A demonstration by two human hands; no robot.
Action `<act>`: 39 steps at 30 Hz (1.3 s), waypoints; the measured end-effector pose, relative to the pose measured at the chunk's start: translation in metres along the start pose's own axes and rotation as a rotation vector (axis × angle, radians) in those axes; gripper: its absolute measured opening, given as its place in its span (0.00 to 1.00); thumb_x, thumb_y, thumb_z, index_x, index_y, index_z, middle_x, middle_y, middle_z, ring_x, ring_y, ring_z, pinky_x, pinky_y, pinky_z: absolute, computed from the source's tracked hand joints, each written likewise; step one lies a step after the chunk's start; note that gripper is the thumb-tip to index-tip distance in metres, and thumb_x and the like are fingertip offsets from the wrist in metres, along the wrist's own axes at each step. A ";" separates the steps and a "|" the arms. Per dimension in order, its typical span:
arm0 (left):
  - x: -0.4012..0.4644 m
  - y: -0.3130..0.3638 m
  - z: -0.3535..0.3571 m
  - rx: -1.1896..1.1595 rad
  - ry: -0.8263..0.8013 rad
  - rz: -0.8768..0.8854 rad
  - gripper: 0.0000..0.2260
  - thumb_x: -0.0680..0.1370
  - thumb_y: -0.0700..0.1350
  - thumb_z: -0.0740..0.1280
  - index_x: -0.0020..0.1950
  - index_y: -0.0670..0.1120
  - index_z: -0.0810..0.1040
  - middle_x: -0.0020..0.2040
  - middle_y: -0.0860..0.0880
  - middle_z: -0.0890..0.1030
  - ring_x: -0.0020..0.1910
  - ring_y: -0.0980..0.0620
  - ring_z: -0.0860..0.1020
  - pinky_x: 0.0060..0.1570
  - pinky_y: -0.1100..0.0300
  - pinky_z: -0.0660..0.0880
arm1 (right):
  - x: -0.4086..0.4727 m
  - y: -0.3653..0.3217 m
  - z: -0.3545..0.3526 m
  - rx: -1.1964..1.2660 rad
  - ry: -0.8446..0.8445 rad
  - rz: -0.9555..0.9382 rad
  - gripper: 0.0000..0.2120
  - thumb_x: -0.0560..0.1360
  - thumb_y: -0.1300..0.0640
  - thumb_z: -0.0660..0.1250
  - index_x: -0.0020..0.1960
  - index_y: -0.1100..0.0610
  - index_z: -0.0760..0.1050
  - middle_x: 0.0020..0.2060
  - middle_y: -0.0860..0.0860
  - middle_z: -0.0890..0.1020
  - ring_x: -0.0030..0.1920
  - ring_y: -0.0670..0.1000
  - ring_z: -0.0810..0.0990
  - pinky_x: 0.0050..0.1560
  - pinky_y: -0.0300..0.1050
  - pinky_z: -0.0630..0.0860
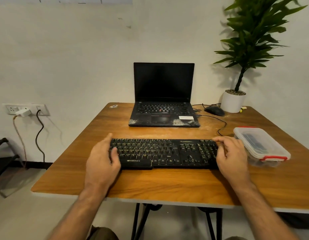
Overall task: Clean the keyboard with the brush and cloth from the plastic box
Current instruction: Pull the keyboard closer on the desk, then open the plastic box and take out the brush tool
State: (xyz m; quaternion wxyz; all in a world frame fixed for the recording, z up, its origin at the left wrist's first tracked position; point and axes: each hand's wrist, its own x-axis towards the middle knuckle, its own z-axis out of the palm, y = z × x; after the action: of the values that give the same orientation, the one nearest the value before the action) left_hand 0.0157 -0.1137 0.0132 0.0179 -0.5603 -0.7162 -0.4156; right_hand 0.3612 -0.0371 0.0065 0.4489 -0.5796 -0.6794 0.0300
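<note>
A black, dusty keyboard [164,153] lies flat across the middle of the wooden table [167,184]. My left hand [102,161] grips its left end, thumb on the keys and fingers over the far edge. My right hand [231,156] grips its right end with fingers curled over the number pad's edge. A clear plastic box [261,146] with a red-clipped lid stands shut just right of the keyboard; dark items show dimly inside it. No brush or cloth can be made out.
An open black laptop [163,101] stands at the back centre, dust on its palm rest. A black mouse [214,110] with its cable and a potted plant [234,101] sit at the back right. Wall sockets [25,110] with hanging cables are on the left.
</note>
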 end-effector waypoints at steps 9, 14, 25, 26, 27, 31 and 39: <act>-0.024 0.150 0.094 -0.178 -0.355 0.363 0.16 0.81 0.46 0.61 0.69 0.54 0.76 0.61 0.56 0.81 0.58 0.63 0.74 0.63 0.70 0.66 | 0.004 0.068 -0.065 -0.254 0.250 0.051 0.17 0.70 0.59 0.59 0.54 0.56 0.81 0.55 0.54 0.81 0.60 0.58 0.68 0.59 0.59 0.70; 0.004 0.251 0.153 -0.279 -0.538 0.416 0.15 0.81 0.46 0.61 0.68 0.53 0.76 0.59 0.52 0.82 0.57 0.54 0.79 0.60 0.60 0.74 | -0.003 0.093 -0.076 0.038 0.254 0.303 0.11 0.79 0.53 0.59 0.56 0.47 0.78 0.61 0.48 0.76 0.67 0.51 0.68 0.66 0.62 0.70; 0.031 0.318 0.252 0.149 -0.703 0.508 0.25 0.80 0.60 0.60 0.74 0.50 0.69 0.71 0.49 0.74 0.68 0.47 0.73 0.67 0.50 0.72 | 0.002 0.110 -0.081 0.707 0.186 0.515 0.25 0.76 0.70 0.62 0.61 0.41 0.77 0.66 0.47 0.73 0.64 0.48 0.76 0.55 0.45 0.81; 0.028 0.318 0.254 0.164 -0.683 0.523 0.26 0.80 0.60 0.59 0.75 0.50 0.68 0.72 0.50 0.73 0.70 0.47 0.72 0.68 0.50 0.71 | 0.001 0.113 -0.081 0.746 0.193 0.517 0.29 0.73 0.73 0.61 0.61 0.43 0.77 0.66 0.48 0.73 0.65 0.50 0.76 0.56 0.46 0.81; 0.029 0.316 0.253 0.166 -0.662 0.530 0.26 0.80 0.61 0.59 0.75 0.50 0.67 0.73 0.50 0.72 0.70 0.48 0.71 0.68 0.50 0.71 | 0.002 0.111 -0.082 0.779 0.197 0.522 0.31 0.70 0.76 0.59 0.61 0.45 0.77 0.66 0.50 0.74 0.65 0.51 0.76 0.56 0.47 0.81; 0.032 0.315 0.257 0.112 -0.675 0.538 0.26 0.79 0.60 0.62 0.74 0.50 0.69 0.72 0.50 0.73 0.70 0.48 0.71 0.70 0.50 0.69 | -0.001 0.115 -0.078 0.696 0.279 0.563 0.32 0.70 0.76 0.59 0.56 0.40 0.79 0.63 0.47 0.76 0.65 0.50 0.75 0.60 0.54 0.79; 0.047 0.324 0.260 0.071 -0.791 0.482 0.34 0.75 0.60 0.68 0.77 0.49 0.64 0.75 0.48 0.69 0.74 0.46 0.64 0.72 0.50 0.64 | 0.003 0.102 -0.080 0.310 0.122 0.494 0.27 0.66 0.42 0.69 0.64 0.41 0.73 0.70 0.43 0.65 0.72 0.46 0.62 0.72 0.53 0.66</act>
State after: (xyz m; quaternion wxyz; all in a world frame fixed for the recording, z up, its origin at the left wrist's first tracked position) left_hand 0.3775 0.0920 0.0532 -0.1411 -0.8253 -0.5313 -0.1293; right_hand 0.4905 -0.0396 -0.0015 0.5511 -0.6527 -0.4769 0.2070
